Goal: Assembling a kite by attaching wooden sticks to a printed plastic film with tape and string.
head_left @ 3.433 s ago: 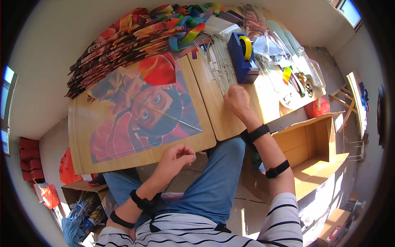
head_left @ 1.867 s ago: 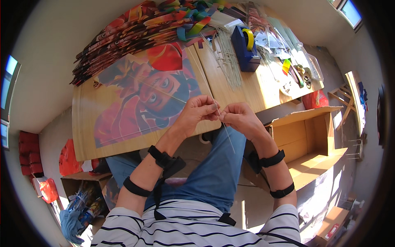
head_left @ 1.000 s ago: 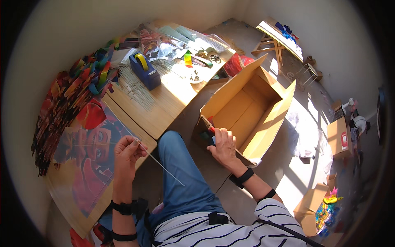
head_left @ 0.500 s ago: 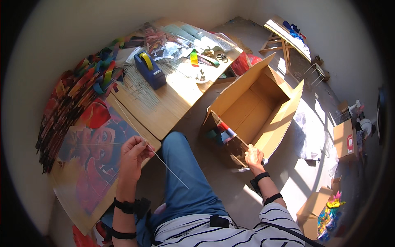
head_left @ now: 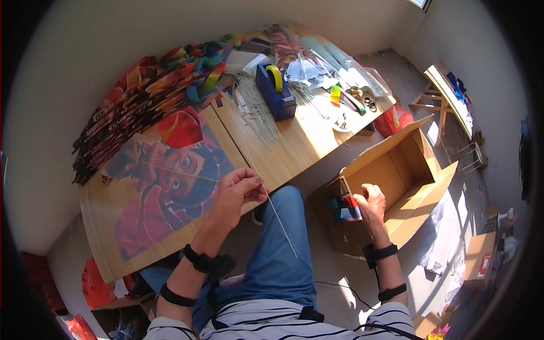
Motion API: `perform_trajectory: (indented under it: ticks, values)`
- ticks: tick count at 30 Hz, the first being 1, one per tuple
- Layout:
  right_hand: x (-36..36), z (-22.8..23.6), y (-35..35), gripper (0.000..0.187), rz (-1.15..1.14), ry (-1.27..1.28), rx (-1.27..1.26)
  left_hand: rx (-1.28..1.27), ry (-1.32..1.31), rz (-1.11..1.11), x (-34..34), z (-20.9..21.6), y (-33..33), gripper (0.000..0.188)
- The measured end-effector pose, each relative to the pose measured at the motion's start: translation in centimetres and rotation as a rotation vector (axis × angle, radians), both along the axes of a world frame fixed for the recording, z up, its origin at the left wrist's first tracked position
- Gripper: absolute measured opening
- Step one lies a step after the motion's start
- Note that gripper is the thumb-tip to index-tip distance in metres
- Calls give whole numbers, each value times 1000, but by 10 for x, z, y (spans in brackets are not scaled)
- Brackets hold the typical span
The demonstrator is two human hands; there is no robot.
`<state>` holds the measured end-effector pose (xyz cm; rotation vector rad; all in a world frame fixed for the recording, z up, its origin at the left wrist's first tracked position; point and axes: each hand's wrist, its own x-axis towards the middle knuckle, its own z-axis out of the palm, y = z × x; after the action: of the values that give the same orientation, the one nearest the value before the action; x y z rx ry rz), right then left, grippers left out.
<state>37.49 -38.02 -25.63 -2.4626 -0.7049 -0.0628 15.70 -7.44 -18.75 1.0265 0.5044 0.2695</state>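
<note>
My left hand [head_left: 238, 195] is closed in a pinch on a thin white rod [head_left: 281, 226], which slants down over my jeans. That hand is above the table's near edge, next to a large translucent printed sheet [head_left: 187, 173] with a cartoon figure. At the near rim of an open cardboard box [head_left: 391, 164], my right hand [head_left: 372, 209] has its fingers curled, thumb and fingertips at the end of a red, white and blue strip [head_left: 345, 211]. The strip hangs over the box's rim. My fingers partly hide their contact with it.
On the wooden table [head_left: 294, 161] lie a blue tape dispenser [head_left: 276, 93], several thin white rods [head_left: 252, 107], a heap of colourful printed strips [head_left: 136, 107] and clear plastic bags [head_left: 309, 71]. A red bag [head_left: 394, 120] sits behind the box. Another carton [head_left: 479, 255] stands far right.
My view has swung left. My right hand has moved from gripping the box's rim to the coloured strip there. The left hand still pinches the rod.
</note>
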Motion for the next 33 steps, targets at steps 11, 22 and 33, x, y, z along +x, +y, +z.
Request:
perform_trajectory:
  ticks: [11, 22, 33]
  values:
    - [109, 55, 288, 27, 80, 918, 512, -20, 33, 10, 34, -4, 22, 8]
    - [150, 41, 321, 24, 111, 891, 283, -28, 1, 25, 144, -31, 62, 2]
    - [141, 61, 289, 16, 172, 993, 424, 18, -18, 57, 214, -46, 76, 2]
